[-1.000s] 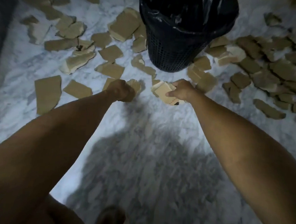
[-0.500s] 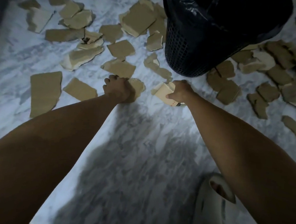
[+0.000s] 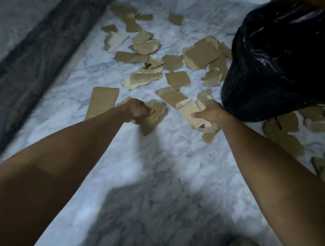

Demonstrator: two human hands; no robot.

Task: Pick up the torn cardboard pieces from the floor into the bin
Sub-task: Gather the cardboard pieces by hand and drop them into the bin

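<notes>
Left hand point(image 3: 138, 110) grip is curled round a ribbed brown cardboard scrap point(image 3: 153, 116) and right hand point(image 3: 208, 111) grip pinches a stack of pale torn cardboard pieces point(image 3: 190, 113), both low over the white marble floor point(image 3: 156, 160) w/ more scraps around, beside the black mesh bin w/ plastic liner point(image 3: 277, 63), probably for a short carry.

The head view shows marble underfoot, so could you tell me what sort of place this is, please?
Probably an indoor room in a home: a white marble floor, a dark skirting band along the wall, and a lined black mesh bin among torn cardboard pieces.
</notes>
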